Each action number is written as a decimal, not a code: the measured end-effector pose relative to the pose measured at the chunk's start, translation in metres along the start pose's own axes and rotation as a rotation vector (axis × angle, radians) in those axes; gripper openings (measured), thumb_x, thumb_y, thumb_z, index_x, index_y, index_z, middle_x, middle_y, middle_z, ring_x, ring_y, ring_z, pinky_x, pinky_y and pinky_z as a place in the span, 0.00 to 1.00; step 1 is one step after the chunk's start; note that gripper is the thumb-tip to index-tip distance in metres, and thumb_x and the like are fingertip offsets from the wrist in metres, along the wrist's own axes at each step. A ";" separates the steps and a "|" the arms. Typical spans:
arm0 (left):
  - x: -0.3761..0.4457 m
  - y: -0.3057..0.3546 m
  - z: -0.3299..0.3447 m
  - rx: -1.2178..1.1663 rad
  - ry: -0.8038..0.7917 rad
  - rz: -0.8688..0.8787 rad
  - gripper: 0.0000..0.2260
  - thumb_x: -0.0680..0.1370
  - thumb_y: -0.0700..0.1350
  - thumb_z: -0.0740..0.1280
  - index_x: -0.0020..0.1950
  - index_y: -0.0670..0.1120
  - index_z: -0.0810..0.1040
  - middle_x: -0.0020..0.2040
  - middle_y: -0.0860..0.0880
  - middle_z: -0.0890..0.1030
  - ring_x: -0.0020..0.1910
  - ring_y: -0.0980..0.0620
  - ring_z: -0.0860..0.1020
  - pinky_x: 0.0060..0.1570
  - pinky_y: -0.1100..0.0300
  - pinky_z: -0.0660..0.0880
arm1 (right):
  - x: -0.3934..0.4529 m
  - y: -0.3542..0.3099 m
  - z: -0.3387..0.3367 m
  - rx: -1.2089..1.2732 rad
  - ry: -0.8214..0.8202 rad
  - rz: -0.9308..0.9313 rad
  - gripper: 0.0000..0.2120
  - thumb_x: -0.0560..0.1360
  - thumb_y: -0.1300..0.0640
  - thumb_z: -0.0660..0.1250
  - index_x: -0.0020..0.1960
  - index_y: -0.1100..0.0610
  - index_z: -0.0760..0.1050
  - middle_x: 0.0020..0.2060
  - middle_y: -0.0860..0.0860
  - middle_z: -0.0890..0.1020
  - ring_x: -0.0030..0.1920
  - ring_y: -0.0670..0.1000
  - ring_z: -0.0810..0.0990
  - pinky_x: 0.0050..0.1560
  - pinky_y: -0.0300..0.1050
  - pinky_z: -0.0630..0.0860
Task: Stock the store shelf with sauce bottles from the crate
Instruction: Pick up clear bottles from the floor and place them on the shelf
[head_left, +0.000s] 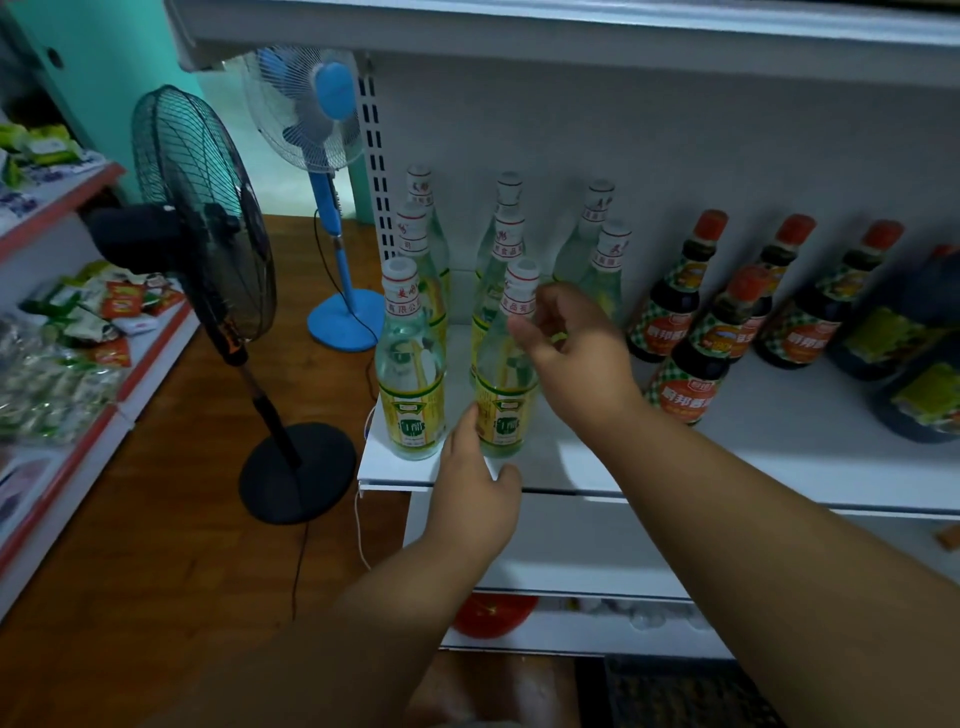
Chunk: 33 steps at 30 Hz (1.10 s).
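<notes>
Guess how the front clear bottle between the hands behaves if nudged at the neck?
The clear bottle is tall and narrow, so it probably tips rather than slides. It looks like filled glass: likely heavy, smooth and breakable. It stands near the shelf front edge, so a fall could go off it.

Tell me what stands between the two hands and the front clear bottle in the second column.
Nothing visible does. The left hand touches the clear bottle low at its label, and the right hand is against its upper right side. The neighbouring front bottle stands apart to the left.
</notes>
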<state>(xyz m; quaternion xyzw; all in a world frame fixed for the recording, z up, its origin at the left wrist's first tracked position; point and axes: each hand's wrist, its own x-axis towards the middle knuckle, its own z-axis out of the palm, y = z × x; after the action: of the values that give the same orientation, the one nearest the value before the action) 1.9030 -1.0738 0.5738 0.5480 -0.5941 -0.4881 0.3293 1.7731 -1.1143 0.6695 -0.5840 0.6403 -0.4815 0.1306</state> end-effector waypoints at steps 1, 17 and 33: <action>0.001 -0.001 0.000 -0.009 0.002 -0.005 0.36 0.70 0.48 0.62 0.78 0.56 0.54 0.76 0.56 0.63 0.75 0.56 0.62 0.74 0.48 0.62 | 0.000 0.001 0.001 -0.019 0.001 -0.004 0.12 0.76 0.49 0.69 0.55 0.53 0.76 0.45 0.51 0.79 0.45 0.49 0.78 0.44 0.43 0.75; -0.007 0.003 -0.007 -0.070 0.042 0.020 0.32 0.77 0.36 0.65 0.78 0.50 0.57 0.71 0.56 0.67 0.66 0.62 0.65 0.69 0.58 0.66 | 0.002 -0.003 0.002 -0.109 -0.075 -0.014 0.13 0.76 0.44 0.67 0.54 0.51 0.75 0.44 0.50 0.79 0.44 0.50 0.79 0.45 0.50 0.77; -0.003 0.009 -0.003 -0.077 0.045 0.039 0.32 0.76 0.36 0.66 0.77 0.51 0.59 0.70 0.56 0.68 0.65 0.61 0.67 0.70 0.53 0.67 | 0.004 -0.004 -0.003 -0.091 -0.074 0.000 0.13 0.75 0.46 0.68 0.56 0.52 0.75 0.44 0.51 0.79 0.43 0.51 0.78 0.46 0.51 0.77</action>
<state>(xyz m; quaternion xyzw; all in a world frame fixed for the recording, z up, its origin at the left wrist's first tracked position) 1.9035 -1.0727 0.5840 0.5342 -0.5778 -0.4918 0.3728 1.7721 -1.1160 0.6752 -0.6068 0.6563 -0.4298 0.1276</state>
